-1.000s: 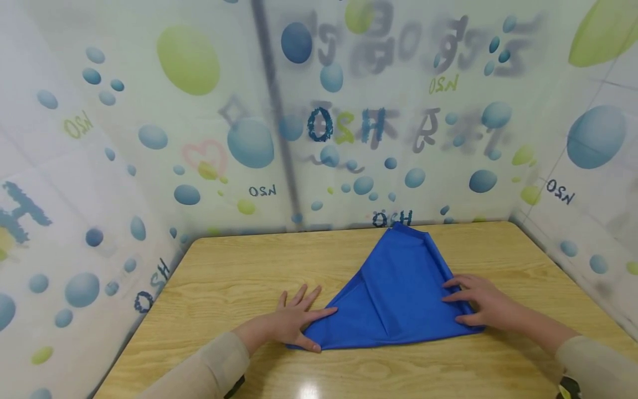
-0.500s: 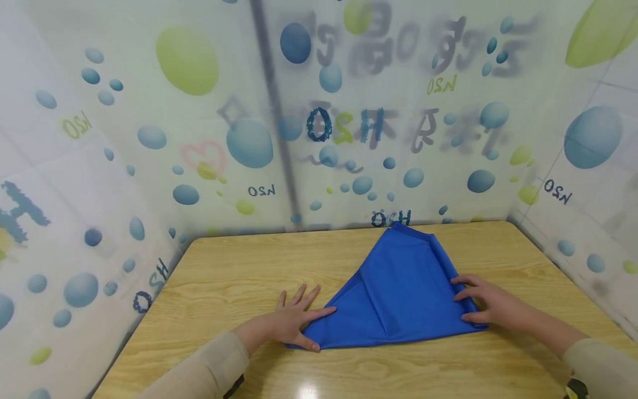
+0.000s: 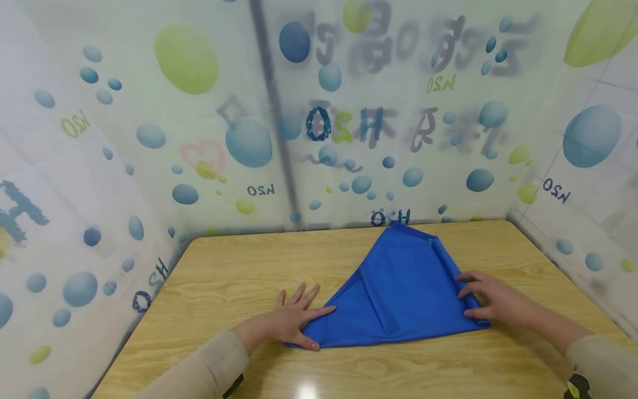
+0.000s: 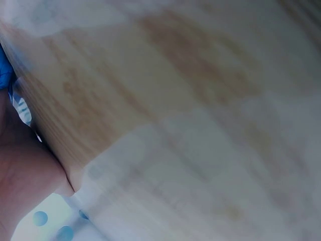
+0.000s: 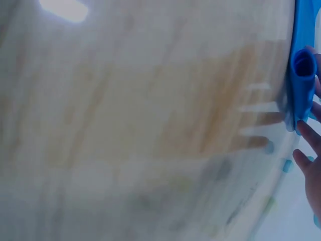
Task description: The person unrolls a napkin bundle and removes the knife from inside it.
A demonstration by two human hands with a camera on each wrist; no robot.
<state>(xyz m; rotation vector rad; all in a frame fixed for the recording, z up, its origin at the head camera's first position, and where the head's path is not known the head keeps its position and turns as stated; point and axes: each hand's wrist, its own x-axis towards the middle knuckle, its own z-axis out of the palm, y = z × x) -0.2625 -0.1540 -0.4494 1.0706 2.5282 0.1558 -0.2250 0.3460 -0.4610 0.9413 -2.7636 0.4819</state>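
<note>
A blue sheet of thin cloth or plastic (image 3: 399, 293) lies folded on the wooden table, narrowing to a point at its left. Along its right side runs a rolled edge, whose hollow end (image 5: 304, 65) shows in the right wrist view. My left hand (image 3: 294, 321) is spread flat, with thumb and index finger resting on the sheet's left corner and the other fingers on the table. At the rolled edge, my right hand (image 3: 493, 299) touches the roll with loosely bent fingers and thumb. The left wrist view catches only part of the left hand (image 4: 30, 170).
The pale wooden table (image 3: 239, 266) is bounded at the back and sides by white sheeting (image 3: 319, 188) printed with blue and green dots. The sheet's far tip reaches the table's back edge. Glare (image 3: 308, 390) shines near the front.
My right hand has shifted slightly to the right, and the rolled edge has moved right with it, widening the sheet a little. The left hand has stayed in place.
</note>
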